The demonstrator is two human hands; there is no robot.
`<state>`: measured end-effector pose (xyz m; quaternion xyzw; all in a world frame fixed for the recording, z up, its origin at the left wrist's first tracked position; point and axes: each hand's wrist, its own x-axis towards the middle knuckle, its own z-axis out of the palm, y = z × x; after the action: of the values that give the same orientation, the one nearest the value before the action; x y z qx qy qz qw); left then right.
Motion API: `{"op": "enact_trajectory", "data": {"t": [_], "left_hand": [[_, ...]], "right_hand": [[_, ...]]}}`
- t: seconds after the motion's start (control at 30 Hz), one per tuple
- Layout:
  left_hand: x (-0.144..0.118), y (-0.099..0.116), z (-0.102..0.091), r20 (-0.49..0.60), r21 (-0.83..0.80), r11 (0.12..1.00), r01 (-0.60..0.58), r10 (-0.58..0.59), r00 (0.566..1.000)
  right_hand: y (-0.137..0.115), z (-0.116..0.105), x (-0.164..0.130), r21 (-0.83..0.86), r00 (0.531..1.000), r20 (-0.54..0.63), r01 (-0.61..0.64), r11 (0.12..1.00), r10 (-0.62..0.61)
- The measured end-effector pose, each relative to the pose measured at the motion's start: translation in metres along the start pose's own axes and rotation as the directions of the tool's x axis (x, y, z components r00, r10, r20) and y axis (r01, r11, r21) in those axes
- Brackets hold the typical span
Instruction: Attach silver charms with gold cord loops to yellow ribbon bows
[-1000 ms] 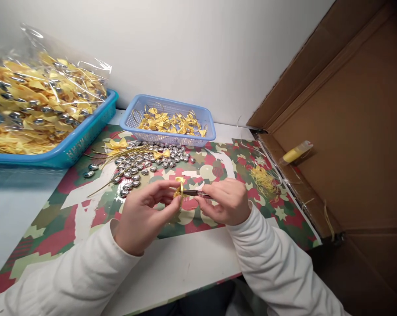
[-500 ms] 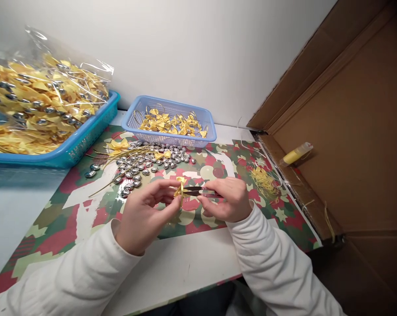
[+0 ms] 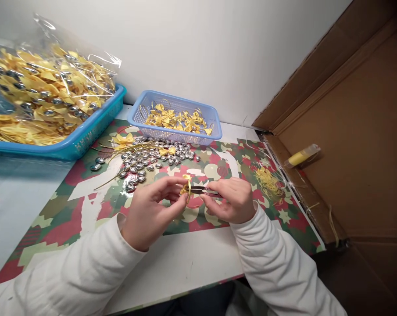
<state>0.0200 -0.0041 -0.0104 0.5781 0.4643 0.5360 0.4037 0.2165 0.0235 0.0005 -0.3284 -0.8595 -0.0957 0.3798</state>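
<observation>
Between thumb and fingertips, my left hand [image 3: 155, 210] pinches a small yellow ribbon bow [image 3: 186, 186]. My right hand [image 3: 229, 199] is closed on dark metal tweezers [image 3: 201, 190], whose tips point left and reach into the bow. The tips are partly hidden by the ribbon. Beyond my hands lies a spread of shiny silver beads [image 3: 147, 160]. Another yellow bow [image 3: 167, 151] rests on the beads, and thin gold cords [image 3: 126, 158] lie across their left side.
A blue basket [image 3: 218, 131] of yellow bows stands at the back. At left, a larger blue basket [image 3: 69, 151] carries a clear bag [image 3: 109, 66] of bows with silver beads. Yellow thread [image 3: 269, 182] lies at right, near a yellow-filled tube [image 3: 302, 156] by the cardboard [image 3: 359, 131].
The tweezers' tips have come closer together and sit further into the bow. The whole view has shifted slightly; both hands keep their places over the table.
</observation>
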Motion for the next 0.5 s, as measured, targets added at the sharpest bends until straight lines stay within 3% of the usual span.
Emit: {"op": "enact_trajectory", "data": {"t": [0.37, 0.5], "left_hand": [[-0.0001, -0.0006, 0.0001, 0.008, -0.008, 1.000, -0.005, 0.005, 1.000], [0.0007, 0.0009, -0.0010, 0.023, -0.034, 0.999, 0.016, -0.015, 1.000]], "right_hand": [[-0.0002, 0.0012, 0.0005, 0.079, 1.000, -0.023, -0.017, 0.997, 0.019], [0.0044, -0.0012, 0.0009, 0.166, 0.972, -0.088, -0.200, 0.966, 0.216]]}}
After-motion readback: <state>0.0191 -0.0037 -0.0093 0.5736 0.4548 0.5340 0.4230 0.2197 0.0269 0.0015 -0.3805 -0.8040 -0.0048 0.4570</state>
